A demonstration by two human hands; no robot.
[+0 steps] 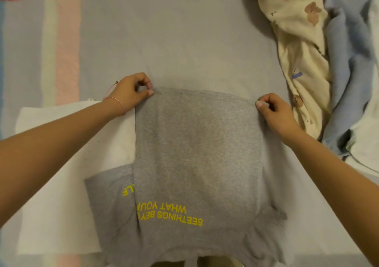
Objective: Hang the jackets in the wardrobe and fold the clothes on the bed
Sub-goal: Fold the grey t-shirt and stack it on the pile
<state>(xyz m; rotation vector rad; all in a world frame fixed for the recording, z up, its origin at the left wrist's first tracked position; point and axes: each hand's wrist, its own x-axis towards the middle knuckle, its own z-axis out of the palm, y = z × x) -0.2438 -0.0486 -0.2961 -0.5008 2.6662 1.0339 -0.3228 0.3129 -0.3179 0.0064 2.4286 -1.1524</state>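
Fold partway done: grey cotton T-shirt with yellow lettering is lying mid-frame on the bed, left hand and right hand pinching its upper corners; crumpled cream and blue clothes are waiting unfolded, upper right.

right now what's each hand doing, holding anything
Left hand: pinches the far left corner of the grey T-shirt.
Right hand: pinches its far right corner.
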